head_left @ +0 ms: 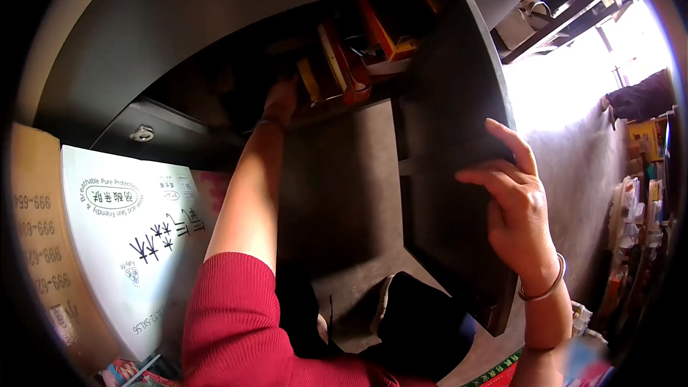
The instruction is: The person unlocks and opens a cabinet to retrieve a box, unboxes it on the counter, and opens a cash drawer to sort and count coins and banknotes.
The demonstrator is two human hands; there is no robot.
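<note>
My left hand [282, 99] reaches into a dark cabinet, beside a yellow box [309, 80]. Its fingers are lost in shadow, so what they hold, if anything, is hidden. Right of it lean a red and white box [344, 64] and an orange-red box [387, 32]. The black cabinet door [459, 122] stands open. My right hand [509, 190] is raised over the door's edge with its fingers apart, and it holds nothing. A bracelet circles that wrist.
At the left stand a white printed carton [136, 229] and a brown carton [46, 244]. A closed dark panel has a metal lock [142, 133]. Goods fill a shelf [648, 193] at the right, near another person's dark sleeve [641, 98]. A bag [514, 27] sits upper right.
</note>
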